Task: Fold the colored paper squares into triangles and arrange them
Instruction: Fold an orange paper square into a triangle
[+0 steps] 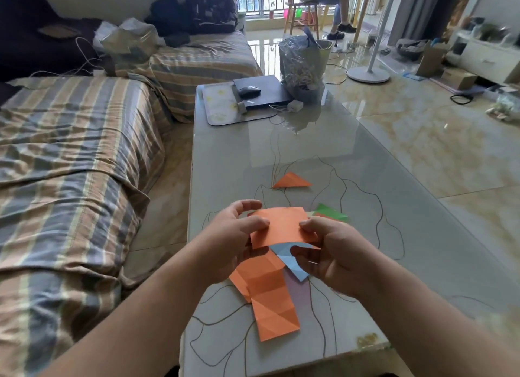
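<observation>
I've got an orange paper square [281, 226] lifted just above the glass table [365, 207], one hand on each side edge. My left hand [233, 236] pinches the left edge, thumb on top; my right hand [334, 250] pinches the right edge the same way. The sheet looks flat, no fold started, so I judge this the start of a fold.

One finished orange triangle [292, 180] sits farther up the table, well apart. Under my hands: creased orange sheets [267, 298], a blue piece [292, 260], a pale purple sheet [299, 292]; a green piece [330, 211] peeks out behind.

Next move: bring one corner onto the opposite corner, match the edges, press the diagonal crease. Corner alignment is the fussy part.
</observation>
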The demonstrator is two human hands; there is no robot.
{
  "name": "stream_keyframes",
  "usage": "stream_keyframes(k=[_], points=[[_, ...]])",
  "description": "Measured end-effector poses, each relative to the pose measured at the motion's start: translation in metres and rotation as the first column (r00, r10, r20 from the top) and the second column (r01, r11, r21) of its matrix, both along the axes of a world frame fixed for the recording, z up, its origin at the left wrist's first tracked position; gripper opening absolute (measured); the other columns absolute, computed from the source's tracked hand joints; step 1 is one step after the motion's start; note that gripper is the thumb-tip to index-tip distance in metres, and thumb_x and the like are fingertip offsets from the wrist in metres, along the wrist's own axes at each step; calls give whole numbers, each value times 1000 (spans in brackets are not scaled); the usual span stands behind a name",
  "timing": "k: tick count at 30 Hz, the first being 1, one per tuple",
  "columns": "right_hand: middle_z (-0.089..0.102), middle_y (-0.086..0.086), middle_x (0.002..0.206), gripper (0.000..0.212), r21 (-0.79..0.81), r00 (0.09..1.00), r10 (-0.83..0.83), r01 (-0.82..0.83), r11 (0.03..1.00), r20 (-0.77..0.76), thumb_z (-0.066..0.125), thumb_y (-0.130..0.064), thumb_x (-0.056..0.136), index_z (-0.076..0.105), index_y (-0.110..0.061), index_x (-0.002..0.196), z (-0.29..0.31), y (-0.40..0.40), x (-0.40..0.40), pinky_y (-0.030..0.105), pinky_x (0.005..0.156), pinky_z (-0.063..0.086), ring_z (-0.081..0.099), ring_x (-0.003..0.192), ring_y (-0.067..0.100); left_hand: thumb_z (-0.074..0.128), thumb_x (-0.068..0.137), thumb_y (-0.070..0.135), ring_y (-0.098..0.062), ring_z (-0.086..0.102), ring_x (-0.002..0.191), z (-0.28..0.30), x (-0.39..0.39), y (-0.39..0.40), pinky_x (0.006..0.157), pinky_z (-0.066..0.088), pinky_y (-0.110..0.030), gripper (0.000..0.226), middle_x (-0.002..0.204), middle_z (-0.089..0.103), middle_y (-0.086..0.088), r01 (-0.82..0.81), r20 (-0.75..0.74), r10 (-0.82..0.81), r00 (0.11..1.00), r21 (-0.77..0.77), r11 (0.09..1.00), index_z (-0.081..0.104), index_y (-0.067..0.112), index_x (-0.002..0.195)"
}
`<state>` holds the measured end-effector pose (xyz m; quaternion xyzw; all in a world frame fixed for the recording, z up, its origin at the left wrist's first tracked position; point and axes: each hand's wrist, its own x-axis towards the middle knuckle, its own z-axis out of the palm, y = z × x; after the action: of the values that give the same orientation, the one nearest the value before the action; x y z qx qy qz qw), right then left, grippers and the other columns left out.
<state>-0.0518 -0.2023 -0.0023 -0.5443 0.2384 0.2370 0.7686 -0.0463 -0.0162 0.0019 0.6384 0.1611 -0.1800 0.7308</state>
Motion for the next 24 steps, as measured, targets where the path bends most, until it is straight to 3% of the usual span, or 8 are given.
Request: stream_keyframes(k=[5, 12, 14, 17, 20, 24], points=[[66, 13, 88, 14, -33, 990, 67, -63, 997, 127, 65, -8, 96, 70, -12, 108, 10, 6, 5, 31, 57, 52, 65, 62, 26, 67, 97, 7, -27, 71, 93, 8, -3, 9, 70, 62, -34, 35, 125, 63, -18, 34, 100, -40, 994, 63, 997, 59, 26, 125], [68, 6, 77, 36, -92, 956, 100, -78, 993, 275, 65, -1, 94, 70, -28, 117, 14, -11, 13, 33, 60, 51, 64, 64, 25, 67, 97, 5, -22, 69, 82, 5, -3, 5, 67, 59, -30, 38, 113, 66, -19, 16, 143, -22, 989, 42, 999, 60, 30, 125], [68, 4, 80, 44, -182, 921, 162, -102, 978, 354, 62, 4, 93, 70, -32, 117, 14, -16, 12, 32, 62, 51, 64, 66, 23, 66, 97, 4, -22, 69, 82, 3, -4, 5, 71, 59, -33, 42, 107, 66, -17, 18, 156, -26, 987, 53, 998, 61, 35, 124], [72, 4, 88, 47, -360, 848, 346, -201, 911, 401, 54, 13, 90, 79, -25, 101, 17, -23, 11, 33, 69, 53, 65, 70, 23, 65, 97, 5, -18, 65, 76, 2, -5, 5, 78, 56, -36, 42, 94, 68, -11, 0, 173, -14, 985, 80, 997, 62, 39, 122], [78, -1, 102, 55, -421, 804, 483, -327, 846, 346, 48, 18, 87, 81, -23, 100, 20, -29, 10, 30, 74, 56, 72, 78, 24, 63, 99, 4, -12, 55, 62, 3, -4, 4, 70, 49, -34, 33, 77, 63, -5, -38, 155, 27, 988, 68, 997, 67, 29, 119], [79, 2, 101, 51, -420, 745, 527, -359, 834, 410, 61, 19, 87, 81, -25, 103, 21, -29, 8, 32, 76, 56, 72, 81, 24, 61, 99, 1, -16, 50, 65, 6, -3, 0, 60, 44, -27, 19, 82, 63, -11, -84, 84, 83, 993, 10, 996, 75, 11, 107]])
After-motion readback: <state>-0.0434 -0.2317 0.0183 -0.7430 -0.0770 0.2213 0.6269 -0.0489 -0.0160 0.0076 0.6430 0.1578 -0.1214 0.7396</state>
